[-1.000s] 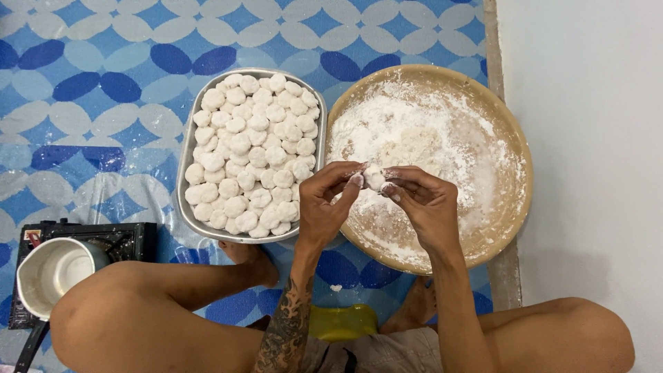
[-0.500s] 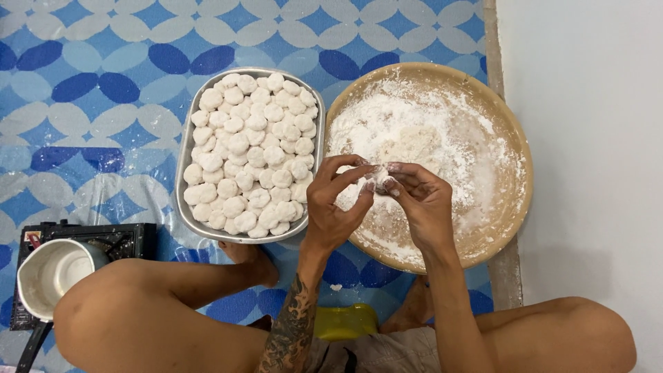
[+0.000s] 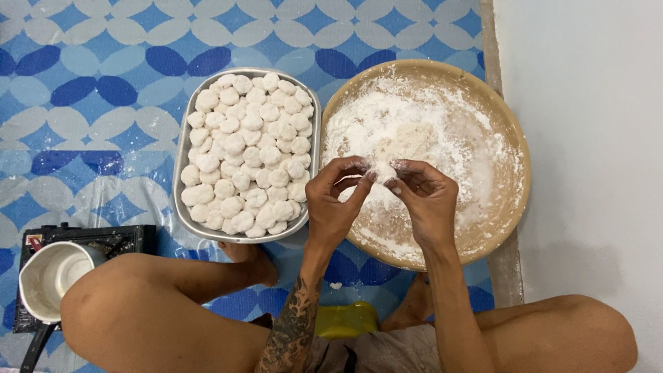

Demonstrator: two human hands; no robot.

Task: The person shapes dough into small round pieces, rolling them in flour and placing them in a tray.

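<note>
A small lump of white dough [image 3: 382, 170] is pinched between the fingertips of both hands, held just above the near-left part of the round wooden tray [image 3: 514, 148]. The left hand [image 3: 336, 200] curls its fingers [image 3: 360, 186] in from the left of the lump, thumb and fingertips closed on it; the right hand [image 3: 426, 197] meets it from the right, its fingertips [image 3: 395, 183] dusted with flour and likewise gripping the lump. Both hands hang over the tray's near edge, their wrists running back toward the person's lap. Inside the tray lies a spread of loose white flour [image 3: 442, 124], thickest toward its far side, with a pale mound of dough [image 3: 413, 138] half buried in it just beyond the hands. Just left of the tray, nearly touching its rim, sits a rectangular metal pan [image 3: 181, 148] packed with many small round dough balls [image 3: 248, 152]. Both rest on a blue and white patterned mat [image 3: 97, 83]. Well to the left of the tray and nearer the person, beside the left knee, stands a white pot [image 3: 50, 276] on a black stove [image 3: 103, 238]. A yellow object [image 3: 345, 319] lies between the crossed legs, nearer than the tray.
</note>
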